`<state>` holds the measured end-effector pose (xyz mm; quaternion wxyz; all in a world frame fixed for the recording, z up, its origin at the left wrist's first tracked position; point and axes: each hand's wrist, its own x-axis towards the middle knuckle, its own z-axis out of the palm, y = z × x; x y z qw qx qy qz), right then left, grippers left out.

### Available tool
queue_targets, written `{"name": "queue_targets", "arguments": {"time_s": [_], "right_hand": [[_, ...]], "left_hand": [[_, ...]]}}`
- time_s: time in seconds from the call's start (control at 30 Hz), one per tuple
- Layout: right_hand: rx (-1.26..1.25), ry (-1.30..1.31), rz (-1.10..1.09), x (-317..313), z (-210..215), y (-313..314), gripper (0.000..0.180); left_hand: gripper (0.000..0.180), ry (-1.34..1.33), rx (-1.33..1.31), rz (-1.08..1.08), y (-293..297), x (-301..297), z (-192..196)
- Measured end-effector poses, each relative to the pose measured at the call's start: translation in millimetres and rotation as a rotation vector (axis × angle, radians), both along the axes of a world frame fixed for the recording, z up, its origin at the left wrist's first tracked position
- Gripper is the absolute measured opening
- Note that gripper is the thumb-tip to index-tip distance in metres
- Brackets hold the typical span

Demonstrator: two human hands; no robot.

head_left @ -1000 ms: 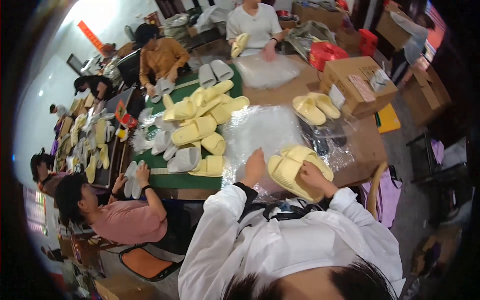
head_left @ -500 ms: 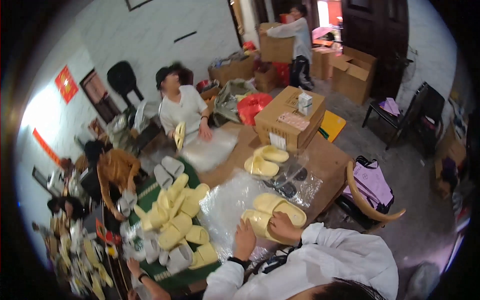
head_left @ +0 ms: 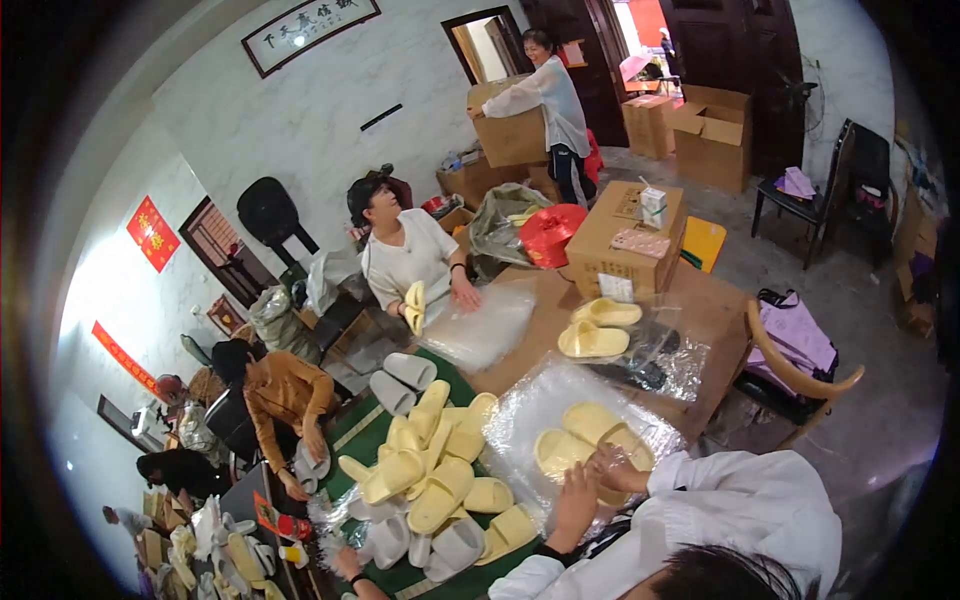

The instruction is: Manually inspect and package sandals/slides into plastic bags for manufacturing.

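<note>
At the lower edge, left of the middle, my right hand (head_left: 345, 563) reaches in, a dark band on its wrist. Beside it are clear plastic film (head_left: 338, 515) and a grey slipper (head_left: 388, 540). Its fingers show too little to tell whether they grip the film. My left hand is out of view. Just past my hand, yellow slippers (head_left: 440, 497) lie heaped on a green mat (head_left: 440, 367) among several grey ones. On my right, a co-worker in a white jacket (head_left: 740, 500) has both hands on a yellow slipper pair (head_left: 595, 430) over stacked clear plastic bags (head_left: 530, 410).
Across the table, a person in a white T-shirt (head_left: 405, 255) holds yellow slippers (head_left: 414, 308). One in orange (head_left: 290, 395) handles grey slippers. A closed carton (head_left: 625, 240) stands on the table's far part; a chair (head_left: 800, 365) with a lilac bag is to the right. Someone behind carries a carton (head_left: 508, 135).
The view has swung, shifting the table and slippers rightward. The person carrying the carton has moved left along the back wall. The white-jacketed co-worker's hands have come closer together on the slippers.
</note>
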<state>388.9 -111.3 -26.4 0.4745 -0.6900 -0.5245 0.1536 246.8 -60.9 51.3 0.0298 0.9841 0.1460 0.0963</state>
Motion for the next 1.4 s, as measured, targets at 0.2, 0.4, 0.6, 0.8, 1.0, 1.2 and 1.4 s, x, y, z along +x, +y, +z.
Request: {"name": "queue_targets", "arguments": {"time_s": [0.2, 0.4, 0.6, 0.8, 1.0, 1.2, 1.4], "right_hand": [[-0.202, -0.378, -0.016, -7, 19, 6, 0.022], [-0.371, -0.391, -0.061, -10, 30, 13, 0.03], [-0.126, -0.235, -0.228, -11, 87, 41, 0.016], [0.067, -0.593, 0.176, 24, 93, 74, 0.034], [-0.081, -0.417, 0.193, 45, 118, 23, 0.04], [-0.147, -0.405, 0.021, 69, 149, -29, 0.05], [-0.076, -0.353, -0.406, 88, 155, -28, 0.057]], "left_hand": [[0.055, -0.052, -0.283, -0.099, -5, -14, 6], [0.04, -0.126, -0.446, -0.173, -14, -17, 51], [0.037, -0.116, -0.686, -0.166, -22, -14, 104], [0.028, -0.454, -0.781, 0.129, 17, 7, 76], [0.022, -0.611, -0.995, 0.393, 37, 7, 114], [0.022, -0.695, -0.789, 0.509, 44, 14, 123], [0.021, -0.727, -0.797, 0.488, 46, 28, 129]]}}
